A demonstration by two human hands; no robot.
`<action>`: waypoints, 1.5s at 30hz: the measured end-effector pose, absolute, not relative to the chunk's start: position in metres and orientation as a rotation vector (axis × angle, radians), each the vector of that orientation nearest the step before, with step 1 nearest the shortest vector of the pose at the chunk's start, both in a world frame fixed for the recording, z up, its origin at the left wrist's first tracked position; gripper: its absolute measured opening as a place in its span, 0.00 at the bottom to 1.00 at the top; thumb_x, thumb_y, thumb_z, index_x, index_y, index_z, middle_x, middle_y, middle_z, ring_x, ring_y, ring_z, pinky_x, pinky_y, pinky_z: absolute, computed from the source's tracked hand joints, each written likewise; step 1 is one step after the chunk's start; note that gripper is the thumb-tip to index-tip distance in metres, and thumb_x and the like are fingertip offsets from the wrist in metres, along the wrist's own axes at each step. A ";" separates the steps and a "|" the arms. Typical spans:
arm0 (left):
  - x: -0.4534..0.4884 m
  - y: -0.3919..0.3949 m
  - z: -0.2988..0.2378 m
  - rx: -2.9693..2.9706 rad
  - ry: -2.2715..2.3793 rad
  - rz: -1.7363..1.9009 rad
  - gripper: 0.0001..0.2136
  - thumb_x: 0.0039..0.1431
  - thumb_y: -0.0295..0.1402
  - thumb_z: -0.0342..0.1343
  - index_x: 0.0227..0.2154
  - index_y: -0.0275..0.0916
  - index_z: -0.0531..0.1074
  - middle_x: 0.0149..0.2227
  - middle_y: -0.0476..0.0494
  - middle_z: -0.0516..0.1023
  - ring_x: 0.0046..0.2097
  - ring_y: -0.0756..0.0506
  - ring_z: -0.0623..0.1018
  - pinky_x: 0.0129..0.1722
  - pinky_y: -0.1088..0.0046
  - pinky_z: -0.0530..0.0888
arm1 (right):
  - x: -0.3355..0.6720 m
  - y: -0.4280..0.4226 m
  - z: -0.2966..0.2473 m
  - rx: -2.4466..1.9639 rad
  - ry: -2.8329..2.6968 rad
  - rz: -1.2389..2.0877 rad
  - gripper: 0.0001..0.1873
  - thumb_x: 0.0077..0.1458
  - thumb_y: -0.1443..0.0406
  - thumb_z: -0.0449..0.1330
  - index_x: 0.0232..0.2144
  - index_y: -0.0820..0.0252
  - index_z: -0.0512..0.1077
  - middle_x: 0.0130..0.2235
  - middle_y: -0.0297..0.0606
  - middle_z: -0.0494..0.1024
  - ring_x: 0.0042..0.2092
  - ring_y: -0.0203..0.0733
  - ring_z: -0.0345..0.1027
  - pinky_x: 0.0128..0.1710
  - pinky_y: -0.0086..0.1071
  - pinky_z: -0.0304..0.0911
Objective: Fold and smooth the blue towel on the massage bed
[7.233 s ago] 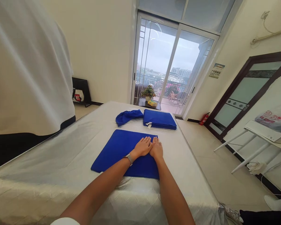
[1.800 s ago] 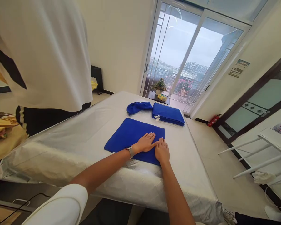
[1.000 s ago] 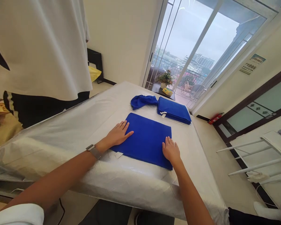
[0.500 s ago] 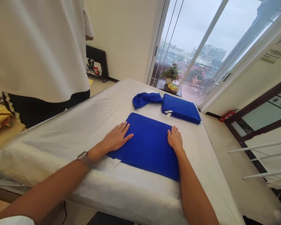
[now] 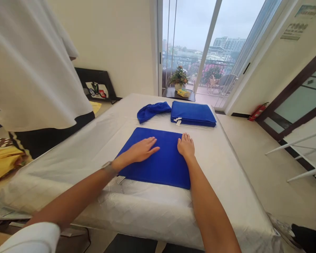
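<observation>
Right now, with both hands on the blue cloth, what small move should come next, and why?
Probably a light sweep of the left hand toward the right hand: its palm faces down over the blue cloth, fingers pointing roughly that way, while the right hand sits at the right edge and could steady it.

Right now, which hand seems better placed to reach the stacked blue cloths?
Probably the right hand: it lies on the right edge of the flat blue cloth, nearer the stacked blue cloths. The left hand lies over that cloth's left half, closer to the crumpled blue cloth.
</observation>
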State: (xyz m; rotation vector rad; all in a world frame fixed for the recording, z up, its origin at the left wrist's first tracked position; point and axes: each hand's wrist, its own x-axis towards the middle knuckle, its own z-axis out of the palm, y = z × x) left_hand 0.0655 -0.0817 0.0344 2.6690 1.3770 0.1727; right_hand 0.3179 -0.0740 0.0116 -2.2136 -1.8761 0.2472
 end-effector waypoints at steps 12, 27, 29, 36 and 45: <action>0.185 -0.025 0.000 2.857 1.176 0.367 0.29 0.72 0.46 0.30 0.66 0.35 0.59 0.69 0.32 0.60 0.70 0.39 0.57 0.68 0.56 0.54 | 0.319 -0.077 0.013 -2.195 -1.888 0.197 0.33 0.68 0.62 0.35 0.71 0.71 0.47 0.73 0.44 0.47 0.73 0.44 0.36 0.70 0.40 0.34; 0.020 -0.002 0.004 2.445 1.742 0.327 0.42 0.65 0.60 0.26 0.69 0.32 0.52 0.72 0.32 0.50 0.72 0.36 0.50 0.69 0.54 0.48 | 0.321 -0.070 0.011 -2.270 -1.899 0.206 0.34 0.68 0.59 0.33 0.71 0.72 0.45 0.73 0.42 0.45 0.73 0.44 0.35 0.70 0.40 0.33; 0.022 -0.003 0.004 2.418 1.755 0.325 0.43 0.64 0.62 0.26 0.69 0.33 0.52 0.72 0.33 0.50 0.72 0.37 0.50 0.69 0.55 0.48 | 0.322 -0.070 0.010 -2.277 -1.910 0.192 0.34 0.68 0.59 0.33 0.71 0.72 0.45 0.73 0.42 0.45 0.73 0.44 0.35 0.70 0.40 0.34; 0.025 -0.003 0.004 2.404 1.736 0.359 0.43 0.64 0.61 0.24 0.69 0.32 0.52 0.72 0.33 0.51 0.72 0.37 0.50 0.70 0.58 0.47 | 0.326 -0.068 0.008 -2.283 -1.935 0.149 0.35 0.68 0.59 0.33 0.70 0.73 0.46 0.72 0.45 0.47 0.73 0.46 0.37 0.70 0.42 0.37; 0.028 -0.006 0.006 2.382 1.732 0.398 0.43 0.64 0.60 0.25 0.69 0.32 0.52 0.72 0.34 0.51 0.72 0.37 0.50 0.70 0.57 0.47 | 0.321 -0.070 0.012 -2.285 -1.905 0.071 0.34 0.68 0.59 0.33 0.70 0.72 0.48 0.72 0.44 0.47 0.73 0.44 0.37 0.70 0.41 0.38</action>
